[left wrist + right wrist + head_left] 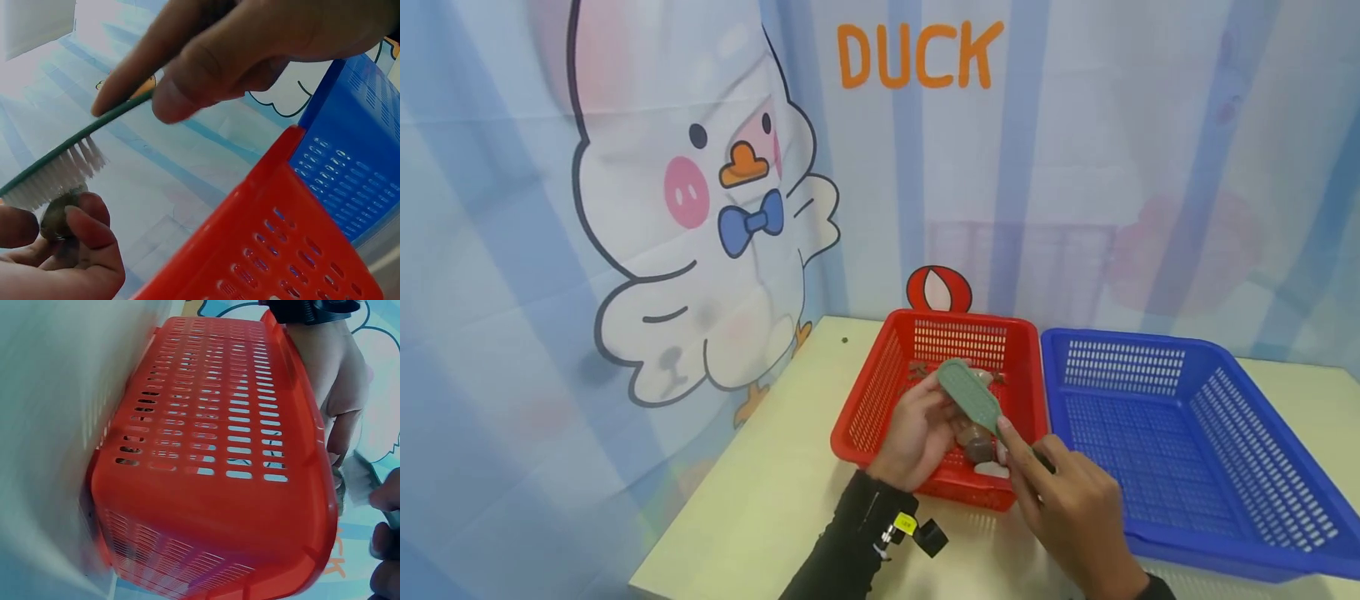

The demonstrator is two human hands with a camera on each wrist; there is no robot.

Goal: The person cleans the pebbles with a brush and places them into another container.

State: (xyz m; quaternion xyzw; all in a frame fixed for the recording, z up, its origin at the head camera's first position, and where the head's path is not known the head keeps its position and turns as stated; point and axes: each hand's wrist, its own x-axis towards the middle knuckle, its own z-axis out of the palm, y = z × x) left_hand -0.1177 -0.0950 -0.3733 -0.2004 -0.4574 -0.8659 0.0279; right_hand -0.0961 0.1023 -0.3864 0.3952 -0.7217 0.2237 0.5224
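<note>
A green scrub brush [970,397] with white bristles is gripped by its handle in my right hand [1067,500], the index finger laid along its back. My left hand [916,437] pinches a dark, rounded stone [57,215] between thumb and fingers, mostly hidden under the brush in the head view. In the left wrist view the bristles [62,178] meet the top of the stone. Both hands are over the near part of a red basket [842,421], where several stones, among them a brown one [979,450] and a white one [992,470], lie inside.
To the right of the red basket stands a blue basket [1150,475] with a mesh floor. Both sit on a pale yellow table [760,517]. A cartoon-printed curtain [880,167] hangs behind and to the left. Small brown bits [917,367] lie at the red basket's back.
</note>
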